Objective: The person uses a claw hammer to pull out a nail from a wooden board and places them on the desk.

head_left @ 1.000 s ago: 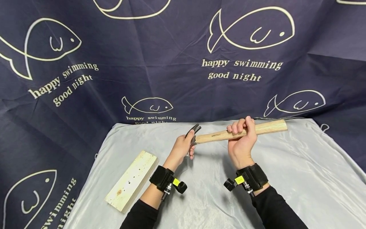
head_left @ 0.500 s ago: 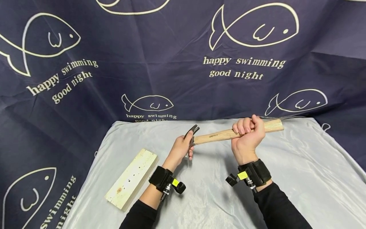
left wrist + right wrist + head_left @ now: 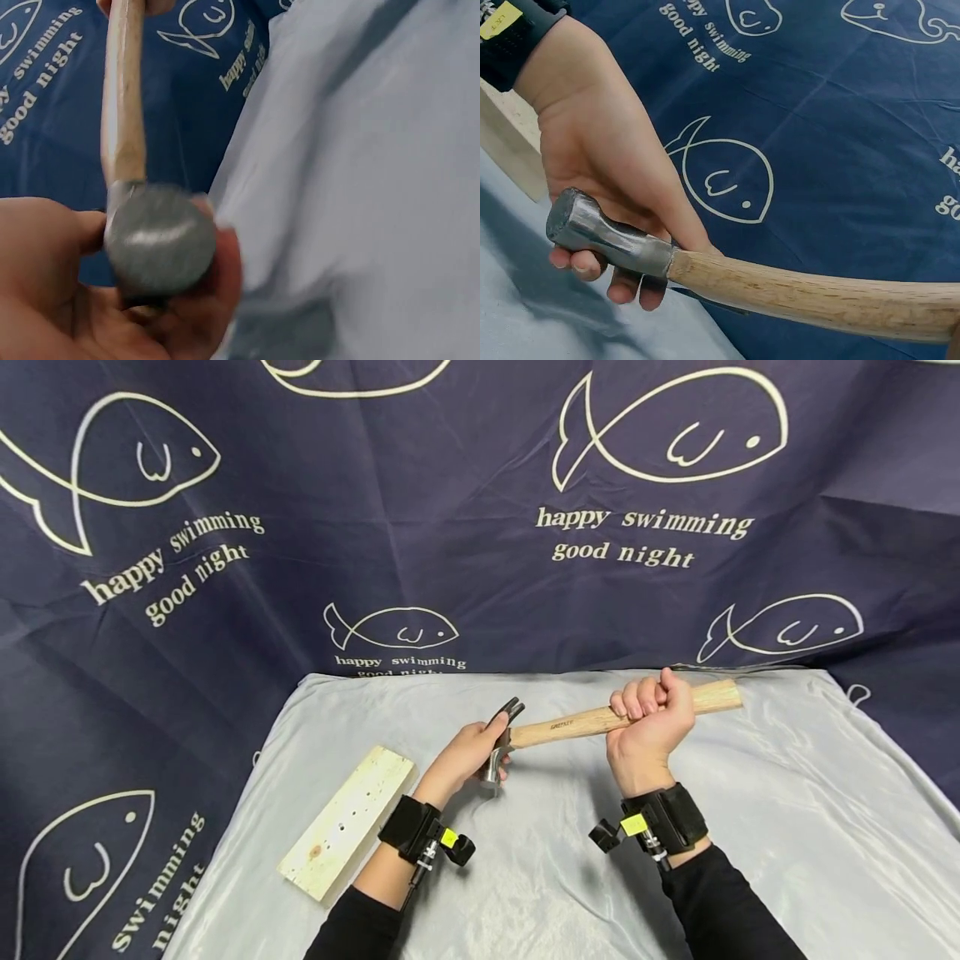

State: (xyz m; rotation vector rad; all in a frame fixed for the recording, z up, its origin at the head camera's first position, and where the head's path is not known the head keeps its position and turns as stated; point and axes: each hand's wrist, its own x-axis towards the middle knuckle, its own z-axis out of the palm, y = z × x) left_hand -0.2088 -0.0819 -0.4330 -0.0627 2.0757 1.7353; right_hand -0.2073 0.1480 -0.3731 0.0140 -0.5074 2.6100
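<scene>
A claw hammer with a pale wooden handle (image 3: 562, 725) is held up above the cloth by both hands. My left hand (image 3: 468, 752) grips its metal head, thumb on the near side and fingers curled behind. In the left wrist view the round striking face (image 3: 161, 240) points at the camera. The right wrist view shows the hammer head (image 3: 615, 236) lying across the left fingers (image 3: 630, 285). My right hand (image 3: 651, 727) is wrapped round the handle toward its free end, which sticks out to the right. The dark claw (image 3: 512, 708) points up and away.
A pale wooden block (image 3: 348, 827) with several small dark holes lies on the left of the table, beside the left forearm. A shiny grey-white cloth (image 3: 540, 877) covers the table. Behind and to the left hangs a dark blue curtain (image 3: 480, 510) with fish drawings.
My right hand has shifted slightly right along the handle. The hammer head has turned a little in my left hand, so more of its striking end shows now. The block stays put.
</scene>
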